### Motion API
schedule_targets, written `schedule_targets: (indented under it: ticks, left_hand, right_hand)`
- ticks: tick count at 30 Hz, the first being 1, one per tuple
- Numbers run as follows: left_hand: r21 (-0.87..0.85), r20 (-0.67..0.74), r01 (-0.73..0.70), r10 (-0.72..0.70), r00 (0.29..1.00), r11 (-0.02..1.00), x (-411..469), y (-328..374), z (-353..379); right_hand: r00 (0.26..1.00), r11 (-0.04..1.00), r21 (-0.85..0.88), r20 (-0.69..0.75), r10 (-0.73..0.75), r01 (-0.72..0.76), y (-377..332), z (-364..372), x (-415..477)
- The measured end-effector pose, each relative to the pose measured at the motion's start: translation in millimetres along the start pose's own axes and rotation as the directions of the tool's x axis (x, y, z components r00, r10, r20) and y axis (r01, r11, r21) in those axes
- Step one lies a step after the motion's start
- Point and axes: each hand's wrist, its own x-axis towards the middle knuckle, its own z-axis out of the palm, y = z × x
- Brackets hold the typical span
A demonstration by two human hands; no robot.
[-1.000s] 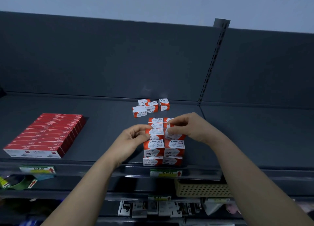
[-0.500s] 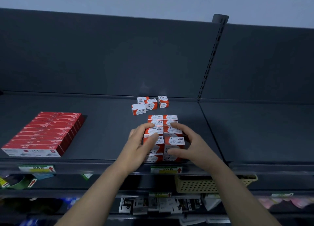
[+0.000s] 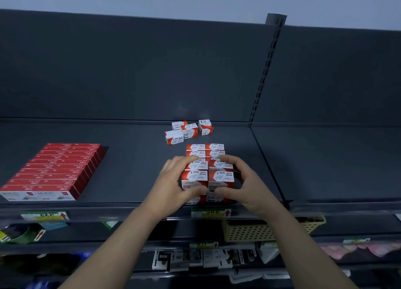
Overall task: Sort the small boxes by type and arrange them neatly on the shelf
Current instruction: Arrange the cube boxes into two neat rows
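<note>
At the centre of the frame, on the dark grey metal shelf [image 3: 134, 180], a block of small red-and-white cardboard paper-clip boxes [image 3: 221, 177] stands in two columns. Its long axis runs from the shelf's front lip away toward the back panel. Both hands clasp its near end. The left hand [image 3: 171, 180] curls round the left side, fingers over the top and thumb pressed on the front face, and the right hand [image 3: 245, 180] mirrors it on the right. The front boxes look stacked two high, though the thumbs partly hide the lower layer.

Higher in the frame, near the back panel and apart from the block, four loose boxes [image 3: 188, 130] of the same kind lie at odd angles, slightly left of the block's axis. The squeeze looks meant to square the columns, with the loose four likely next. They lie straight beyond the fingertips, a shade nearer the left hand. Far left, well apart, flat red staple boxes [image 3: 56, 171] lie in an orderly row.
</note>
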Motion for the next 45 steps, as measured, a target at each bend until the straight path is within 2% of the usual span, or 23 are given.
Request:
schedule_targets:
  ticks: [9, 15, 18, 20, 23, 26, 29, 32, 35, 38, 41, 45]
  left_hand:
    - [0.015, 0.0, 0.015, -0.015, 1.0, 1.0, -0.2, 1.8, -0.5]
    - [-0.037, 0.006, 0.031, -0.031, 0.999, 0.999, 2.0, 2.1, -5.4]
    - [-0.126, -0.044, 0.013, -0.019, 0.999, 0.992, 7.0, 3.3, -13.5]
    - [-0.173, -0.125, -0.011, -0.01, 0.992, 0.985, 15.6, 2.5, -19.6]
    - [-0.133, -0.254, 0.021, -0.055, 0.966, 0.991, 36.4, -5.3, -28.3]
    - [-0.025, -0.322, 0.14, -0.141, 0.936, 0.99, 61.6, -25.0, -35.2]
    - [0.126, -0.303, 0.304, -0.255, 0.918, 0.944, 88.1, -48.0, -40.6]
    - [0.255, -0.216, 0.439, -0.392, 0.894, 0.861, 107.6, -64.7, -41.4]
    - [0.288, -0.14, 0.476, -0.455, 0.88, 0.831, 119.3, -76.7, -38.9]
    - [0.307, -0.128, 0.489, -0.473, 0.872, 0.817, 127.6, -87.7, -36.5]
    - [0.202, -0.15, 0.491, -0.468, 0.871, 0.848, 131.7, -89.8, -36.3]
    - [-0.162, -0.23, 0.445, -0.473, 0.851, 0.88, 126.4, -79.3, -38.0]
  right_hand:
    - [1.0, 0.998, 0.06, 0.031, 0.003, -0.005, 2.1, -0.5, 1.9]
    - [0.999, 0.997, 0.068, 0.015, -0.04, 0.039, -3.1, -7.8, 5.3]
    - [0.998, 0.994, 0.093, 0.022, -0.051, 0.049, -14.1, -17.4, 11.3]
    - [0.998, 0.995, 0.082, -0.023, -0.05, 0.052, -21.4, -21.5, 21.6]
    - [0.987, 0.996, -0.087, -0.158, -0.04, 0.026, -26.9, -25.8, 48.9]
    - [0.979, 0.964, -0.267, -0.192, -0.062, 0.009, -24.8, -29.0, 81.9]
    - [0.989, 0.916, -0.4, -0.133, -0.059, 0.001, -18.6, -30.1, 116.0]
    - [0.997, 0.847, -0.532, -0.055, -0.058, 0.02, -16.9, -26.8, 148.1]
    - [0.998, 0.754, -0.655, 0.02, -0.056, 0.056, -15.0, -22.7, 178.6]
    - [0.996, 0.71, -0.699, 0.077, -0.04, 0.083, -13.3, -18.2, 202.1]
    - [0.991, 0.65, -0.749, 0.116, -0.062, 0.128, -12.8, -11.6, 217.9]
    - [0.986, 0.632, -0.757, 0.136, -0.092, 0.164, -7.7, -8.3, 228.6]
